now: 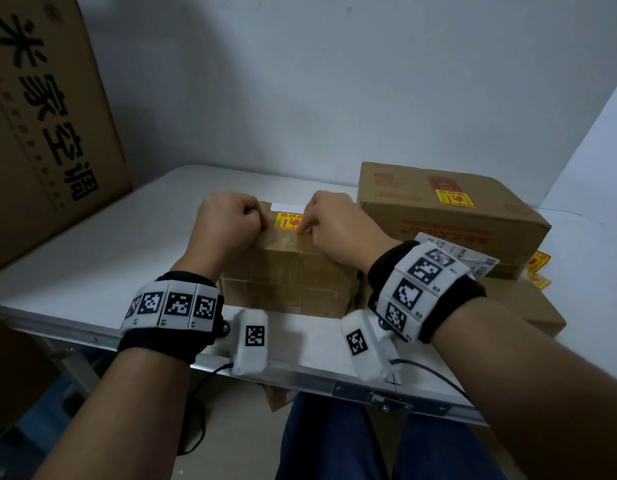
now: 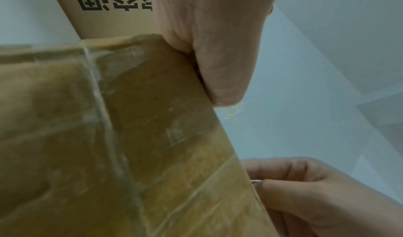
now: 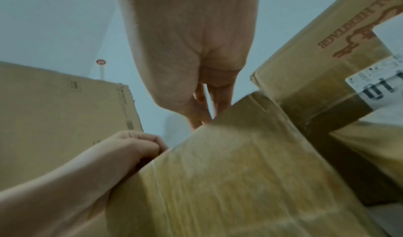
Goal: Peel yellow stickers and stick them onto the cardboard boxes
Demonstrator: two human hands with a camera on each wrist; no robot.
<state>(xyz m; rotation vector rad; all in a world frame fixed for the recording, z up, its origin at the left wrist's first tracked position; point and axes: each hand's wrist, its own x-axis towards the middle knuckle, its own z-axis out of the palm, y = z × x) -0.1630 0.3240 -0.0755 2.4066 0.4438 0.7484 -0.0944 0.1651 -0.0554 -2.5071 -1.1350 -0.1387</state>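
Note:
A taped cardboard box [image 1: 286,268] stands in the middle of the white table [image 1: 127,244]. A yellow sticker [image 1: 287,220] lies on its top near the far edge, with a white strip [image 1: 288,205] just behind it. My left hand [image 1: 230,220] is a closed fist resting at the sticker's left edge. My right hand [image 1: 329,220] has curled fingers, its index tip and thumb at the sticker's right lower corner. The left wrist view shows that thumb [image 2: 274,187] against a thin white sliver at the box [image 2: 130,137] edge. From the right wrist I see the fist [image 3: 135,145] beside the box [image 3: 240,171].
A bigger box [image 1: 452,216] at the back right carries its own yellow sticker [image 1: 453,198]. Another box [image 1: 521,306] lies right of my wrist. Loose yellow stickers [image 1: 539,263] lie at the far right. A tall printed carton [image 1: 40,116] stands on the left.

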